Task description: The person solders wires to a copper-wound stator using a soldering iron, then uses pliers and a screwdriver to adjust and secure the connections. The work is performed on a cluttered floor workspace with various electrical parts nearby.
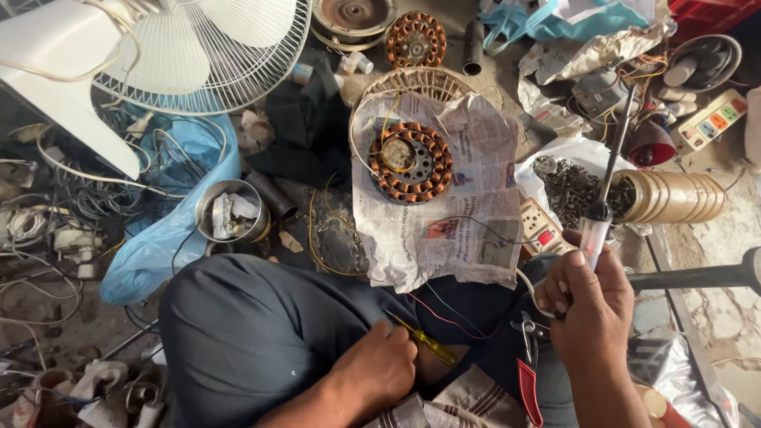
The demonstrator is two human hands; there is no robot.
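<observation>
Pinching one yellow-handled screwdriver [424,341], left grip [380,368]; right grip [590,305] clasps one tool [594,230], probably a soldering iron.

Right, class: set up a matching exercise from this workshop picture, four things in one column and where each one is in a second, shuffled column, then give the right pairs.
Things
1. copper-wound stator
2. clear-handled screwdriver
3. yellow-handled tool
4. white fan guard

Places
A. upright in the right hand
B. at the top left of the floor
C. lying on the sheet of newspaper
D. at the fingers of the left hand, over the lap

Pairs: 1-C, 2-A, 3-D, 4-B
</observation>
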